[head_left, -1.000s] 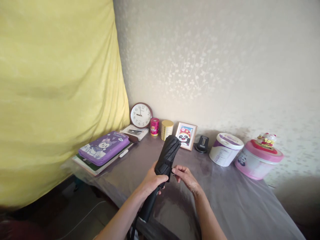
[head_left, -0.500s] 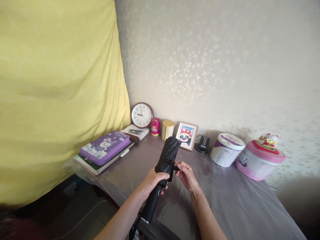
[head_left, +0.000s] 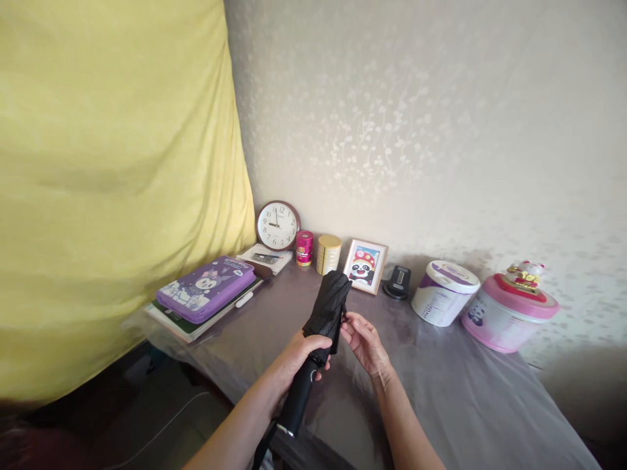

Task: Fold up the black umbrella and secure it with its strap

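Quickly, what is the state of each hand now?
Left hand: closed around the umbrella.
Right hand: fingertips pinching the umbrella's strap.

Item count on the desk (head_left: 465, 398):
- Folded black umbrella (head_left: 327, 310): 1
- Wall clock (head_left: 277, 225): 1
- Small round tins: 2, one pink tin (head_left: 304, 248) and one gold tin (head_left: 328, 254)
- Framed panda picture (head_left: 365, 266): 1
- Lidded tubs: 2, one white-and-purple tub (head_left: 443, 293) and one pink tub (head_left: 509, 319)
- Purple case (head_left: 206, 288): 1
- Cat figurine (head_left: 524, 273): 1
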Demonstrator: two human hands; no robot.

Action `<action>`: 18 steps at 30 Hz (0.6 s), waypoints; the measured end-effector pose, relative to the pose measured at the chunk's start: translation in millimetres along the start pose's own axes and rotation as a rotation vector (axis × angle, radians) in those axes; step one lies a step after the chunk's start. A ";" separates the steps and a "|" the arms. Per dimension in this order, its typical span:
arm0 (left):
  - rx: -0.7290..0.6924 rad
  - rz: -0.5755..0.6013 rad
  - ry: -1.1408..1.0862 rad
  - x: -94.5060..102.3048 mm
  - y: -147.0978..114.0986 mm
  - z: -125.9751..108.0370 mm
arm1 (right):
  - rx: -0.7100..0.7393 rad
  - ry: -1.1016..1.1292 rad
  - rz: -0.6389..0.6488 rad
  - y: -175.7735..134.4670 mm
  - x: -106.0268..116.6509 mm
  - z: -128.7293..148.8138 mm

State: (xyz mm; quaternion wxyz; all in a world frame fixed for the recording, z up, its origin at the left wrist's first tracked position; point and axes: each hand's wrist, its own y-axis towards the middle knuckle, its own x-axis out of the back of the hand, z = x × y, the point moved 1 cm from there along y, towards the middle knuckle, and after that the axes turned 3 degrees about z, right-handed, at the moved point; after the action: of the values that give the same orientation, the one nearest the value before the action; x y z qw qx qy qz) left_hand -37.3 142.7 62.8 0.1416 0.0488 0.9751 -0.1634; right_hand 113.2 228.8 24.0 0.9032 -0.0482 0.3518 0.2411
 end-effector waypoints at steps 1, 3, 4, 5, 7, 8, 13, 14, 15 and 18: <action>0.002 0.003 -0.006 0.2 0.2 0.0 | 0.003 -0.002 -0.002 -0.1 0.5 0.0; 0.005 0.012 -0.016 0.3 0.3 -0.1 | 0.006 -0.002 -0.007 -0.2 0.9 -0.1; 0.006 0.018 -0.019 0.1 0.2 -0.1 | 0.007 0.002 -0.010 -0.3 0.8 -0.1; 0.006 0.026 -0.021 -0.2 0.0 -0.1 | 0.009 0.006 -0.012 -0.3 0.5 0.2; 0.005 0.045 -0.028 -1.2 -0.5 -0.1 | 0.016 0.007 -0.017 -0.3 -1.1 1.6; 0.004 0.054 -0.033 -1.8 -0.9 -0.1 | 0.023 0.004 -0.021 -0.3 -2.4 2.7; 0.006 0.094 -0.071 -4.2 -4.1 -0.6 | 0.074 -0.075 -0.006 -5.7 -15.1 10.7; 0.008 0.103 -0.078 -4.5 -5.2 -0.9 | 0.076 -0.090 -0.001 -8.5 -18.0 12.0; 0.008 0.111 -0.086 -4.7 -6.6 -1.3 | 0.076 -0.097 0.000 -11.9 -20.6 13.1; 0.009 0.137 -0.107 -4.7 -11.7 -2.6 | 0.084 -0.103 -0.030 -24.0 -25.1 14.3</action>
State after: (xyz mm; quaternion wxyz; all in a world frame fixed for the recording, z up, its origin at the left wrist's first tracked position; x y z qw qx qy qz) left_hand -35.1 132.3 70.1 0.2042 0.1072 0.9598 -0.1602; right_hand 117.3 201.3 49.2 0.9249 -0.0030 0.3138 0.2149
